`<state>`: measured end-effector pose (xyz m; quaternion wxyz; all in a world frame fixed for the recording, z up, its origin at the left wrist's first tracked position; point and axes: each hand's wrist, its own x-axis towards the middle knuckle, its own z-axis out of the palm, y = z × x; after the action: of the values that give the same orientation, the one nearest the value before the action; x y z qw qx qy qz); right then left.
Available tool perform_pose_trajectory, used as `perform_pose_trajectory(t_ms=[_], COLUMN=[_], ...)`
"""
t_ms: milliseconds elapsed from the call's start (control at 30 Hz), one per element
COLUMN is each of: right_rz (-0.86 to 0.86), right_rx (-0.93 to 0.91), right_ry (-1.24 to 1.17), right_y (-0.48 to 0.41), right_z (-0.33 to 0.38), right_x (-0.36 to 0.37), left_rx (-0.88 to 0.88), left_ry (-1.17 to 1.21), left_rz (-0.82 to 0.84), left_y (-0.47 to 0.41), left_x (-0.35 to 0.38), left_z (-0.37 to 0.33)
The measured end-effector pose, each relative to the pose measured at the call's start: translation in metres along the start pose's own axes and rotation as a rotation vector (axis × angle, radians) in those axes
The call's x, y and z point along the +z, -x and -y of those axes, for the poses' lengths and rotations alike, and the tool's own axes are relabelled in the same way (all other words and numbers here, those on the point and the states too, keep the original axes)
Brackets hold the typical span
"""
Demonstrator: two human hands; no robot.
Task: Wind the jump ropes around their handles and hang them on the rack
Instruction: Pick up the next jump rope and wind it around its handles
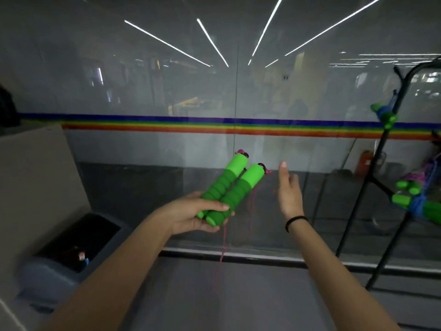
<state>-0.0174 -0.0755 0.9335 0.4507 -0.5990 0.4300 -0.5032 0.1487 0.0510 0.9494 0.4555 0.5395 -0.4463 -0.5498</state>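
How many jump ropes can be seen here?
3: green handles in the left hand, pink cord dangling; an upper bundle and a lower bundle wound on the rack. Purple cord at the right edge may be a fourth.

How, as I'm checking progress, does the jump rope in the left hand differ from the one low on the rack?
The held jump rope has its pink cord hanging loose; the hung jump rope has blue and purple cord wound round its handles. The held jump rope lies in the left hand; the hung jump rope sits on the rack. Both have paired green handles.
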Motion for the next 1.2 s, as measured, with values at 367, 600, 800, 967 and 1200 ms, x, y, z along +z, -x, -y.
perform_pose_trajectory(t_ms=[367,600,800,967,1200], right_rz=[0.443,0.538,0.85,0.908,0.65], right_rx=[0.106,-0.46,-0.766,-0.573,-0.188], right_ry=[-0.67,0.638,1.051,0.641,-0.178], right_y=[0.01,0.057,0.032,-0.025,-0.008], right_z=[-0.013,-0.025,0.058,0.056,-0.001], right_x=[-0.022,-0.073,-0.125,-0.161,-0.154], left_rx=[0.092,0.3,0.349,0.559,0.678], left_ry=[-0.066,-0.335,-1.634,-1.614,-0.632], left_rz=[0.075,-0.39,-0.315,0.01,-0.082], left_y=[-0.001,-0.032,-0.039,-0.032,-0.041], left_x=[0.046,0.068,0.106,0.117,0.129], left_z=[-0.052,-0.061,-0.023,-0.023,-0.028])
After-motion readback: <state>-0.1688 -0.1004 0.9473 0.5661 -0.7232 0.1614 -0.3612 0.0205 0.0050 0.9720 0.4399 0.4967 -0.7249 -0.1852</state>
